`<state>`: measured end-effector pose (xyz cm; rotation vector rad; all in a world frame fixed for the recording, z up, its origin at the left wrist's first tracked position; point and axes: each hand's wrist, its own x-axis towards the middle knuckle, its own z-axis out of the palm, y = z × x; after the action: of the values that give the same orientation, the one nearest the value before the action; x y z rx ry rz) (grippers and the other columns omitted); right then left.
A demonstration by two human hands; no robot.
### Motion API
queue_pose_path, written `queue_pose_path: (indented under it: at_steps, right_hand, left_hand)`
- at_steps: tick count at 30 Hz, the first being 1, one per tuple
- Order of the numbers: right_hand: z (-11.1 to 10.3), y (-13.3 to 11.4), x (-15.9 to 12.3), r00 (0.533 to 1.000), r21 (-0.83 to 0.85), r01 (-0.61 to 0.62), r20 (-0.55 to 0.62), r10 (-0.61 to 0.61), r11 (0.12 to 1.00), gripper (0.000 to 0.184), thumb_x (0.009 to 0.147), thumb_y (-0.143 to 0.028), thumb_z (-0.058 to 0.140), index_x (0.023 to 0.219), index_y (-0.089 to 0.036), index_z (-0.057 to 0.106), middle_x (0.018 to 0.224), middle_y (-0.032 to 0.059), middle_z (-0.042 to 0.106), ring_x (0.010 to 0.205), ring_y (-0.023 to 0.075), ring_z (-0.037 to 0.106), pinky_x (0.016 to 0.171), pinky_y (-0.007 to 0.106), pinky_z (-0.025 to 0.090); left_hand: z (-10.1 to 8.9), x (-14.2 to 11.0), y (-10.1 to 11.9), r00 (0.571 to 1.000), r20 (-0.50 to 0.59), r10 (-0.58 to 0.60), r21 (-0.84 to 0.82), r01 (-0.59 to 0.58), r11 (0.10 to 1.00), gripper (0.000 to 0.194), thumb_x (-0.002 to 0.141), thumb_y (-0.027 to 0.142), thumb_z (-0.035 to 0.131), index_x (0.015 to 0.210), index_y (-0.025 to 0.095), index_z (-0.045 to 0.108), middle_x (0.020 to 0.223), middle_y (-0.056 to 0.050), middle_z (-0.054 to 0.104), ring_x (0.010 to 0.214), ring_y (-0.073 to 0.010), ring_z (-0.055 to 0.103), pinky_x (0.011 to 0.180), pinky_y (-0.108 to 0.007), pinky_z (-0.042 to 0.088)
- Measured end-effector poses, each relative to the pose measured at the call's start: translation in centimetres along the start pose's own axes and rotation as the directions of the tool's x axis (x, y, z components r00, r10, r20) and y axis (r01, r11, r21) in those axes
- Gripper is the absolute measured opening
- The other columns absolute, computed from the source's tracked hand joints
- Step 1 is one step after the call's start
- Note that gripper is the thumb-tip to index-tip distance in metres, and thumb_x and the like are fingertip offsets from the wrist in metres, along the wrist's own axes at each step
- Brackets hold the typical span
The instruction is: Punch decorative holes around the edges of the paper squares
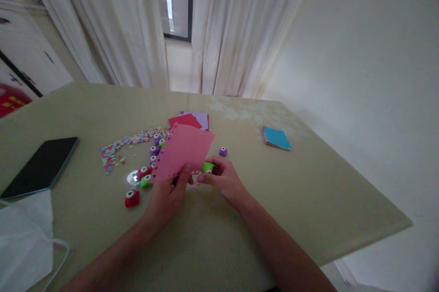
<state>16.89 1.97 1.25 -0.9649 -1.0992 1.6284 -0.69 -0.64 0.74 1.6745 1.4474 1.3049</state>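
Note:
My left hand (169, 196) pinches the near edge of a pink paper sheet (185, 150), which has punched holes along its left side. My right hand (221, 177) is closed round a small green paper punch (206, 167) at the sheet's lower right corner. Both hands hover just above the olive table (308, 191). Left of the sheet lie several small punches: a red one (132, 198), a green one (146, 181) and purple ones (154, 150). A lone purple punch (223, 151) sits to the right.
Punched confetti bits (116, 148) are scattered on the left. A stack of red and lilac paper (192, 120) lies behind the sheet, a blue-topped stack (276, 138) at the right. A dark phone (41, 166) and a white face mask (27, 232) lie at the left edge. Curtains hang behind.

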Motion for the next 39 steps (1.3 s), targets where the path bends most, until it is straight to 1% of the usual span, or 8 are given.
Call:
queue_pose_path:
  at_steps: [5,8,13,17,25,33,36,39]
  right_hand:
    - [0.29,-0.12,-0.19,0.995,0.012,-0.032,0.097,0.031,0.999,0.044,0.058,-0.039,0.102,0.092,-0.022,0.079,0.090,0.0015,0.077,0.079,0.0196,0.072,0.087,0.038,0.059]
    - [0.25,-0.11,-0.22,0.991,0.001,-0.028,0.132,0.027,1.000,0.042,0.061,-0.040,0.101,0.093,-0.023,0.080,0.089,0.0007,0.077,0.080,0.0197,0.072,0.089,0.038,0.059]
    - [-0.14,0.04,-0.17,0.994,0.009,-0.027,0.101,0.026,1.000,0.044,0.059,-0.037,0.102,0.095,-0.023,0.079,0.093,0.0014,0.078,0.083,0.0204,0.074,0.086,0.037,0.060]
    - [-0.30,0.03,-0.13,0.997,0.008,-0.019,0.081,0.018,1.000,0.045,0.057,-0.034,0.102,0.093,-0.022,0.078,0.090,0.0006,0.078,0.080,0.0182,0.072,0.082,0.034,0.059]
    - [-0.36,-0.15,-0.07,0.997,-0.009,-0.017,0.071,0.018,1.000,0.042,0.057,-0.032,0.101,0.088,-0.021,0.076,0.083,-0.0017,0.073,0.073,0.0139,0.066,0.075,0.029,0.055]
    - [-0.44,-0.02,-0.08,0.994,-0.048,-0.027,0.106,0.032,0.998,0.042,0.059,-0.038,0.100,0.088,-0.022,0.075,0.088,-0.0001,0.074,0.078,0.0169,0.069,0.080,0.033,0.056]
    - [-0.37,-0.09,-0.10,0.992,-0.060,-0.032,0.121,0.040,0.998,0.043,0.059,-0.040,0.100,0.090,-0.022,0.076,0.089,0.0004,0.074,0.081,0.0183,0.069,0.083,0.034,0.056]
    - [-0.44,-0.17,-0.11,0.989,-0.047,-0.026,0.147,0.032,0.999,0.040,0.064,-0.043,0.098,0.091,-0.022,0.078,0.091,0.0023,0.076,0.083,0.0198,0.069,0.084,0.035,0.055]
  left_hand:
    - [0.15,-0.09,-0.81,0.999,0.038,-0.008,-0.006,0.009,1.000,0.042,0.104,0.049,0.051,0.075,0.024,0.066,0.076,-0.002,0.071,0.073,-0.0213,0.064,0.070,-0.031,0.048]
    - [0.13,-0.02,-1.01,0.999,0.038,0.002,-0.006,-0.002,1.000,0.041,0.103,0.050,0.052,0.074,0.025,0.067,0.076,-0.002,0.070,0.072,-0.0213,0.063,0.070,-0.031,0.047]
    - [-0.19,0.36,-0.50,1.000,0.008,0.004,-0.007,-0.004,1.000,0.043,0.103,0.046,0.052,0.067,0.024,0.063,0.069,-0.001,0.066,0.066,-0.0203,0.059,0.066,-0.031,0.045]
    - [-0.34,0.56,-0.22,1.000,-0.004,0.015,-0.002,-0.015,1.000,0.044,0.102,0.046,0.052,0.066,0.024,0.062,0.068,0.000,0.064,0.065,-0.0198,0.059,0.066,-0.031,0.044]
    - [-0.54,0.60,-0.15,1.000,-0.015,-0.010,0.021,0.011,1.000,0.046,0.102,0.050,0.050,0.066,0.025,0.063,0.065,0.000,0.063,0.062,-0.0201,0.056,0.061,-0.031,0.043]
    - [-0.46,0.67,-0.12,1.000,-0.006,0.002,0.037,-0.002,0.999,0.046,0.102,0.052,0.049,0.066,0.025,0.063,0.069,-0.001,0.067,0.067,-0.0214,0.060,0.066,-0.032,0.046]
    - [-0.37,0.59,-0.15,1.000,0.019,-0.008,0.053,0.007,0.999,0.046,0.102,0.050,0.048,0.067,0.025,0.062,0.068,0.000,0.067,0.066,-0.0213,0.061,0.065,-0.031,0.047]
    - [-0.24,0.52,-0.50,0.999,0.048,0.022,0.046,-0.024,0.999,0.044,0.103,0.049,0.049,0.070,0.025,0.065,0.074,-0.001,0.071,0.072,-0.0218,0.065,0.070,-0.031,0.049]
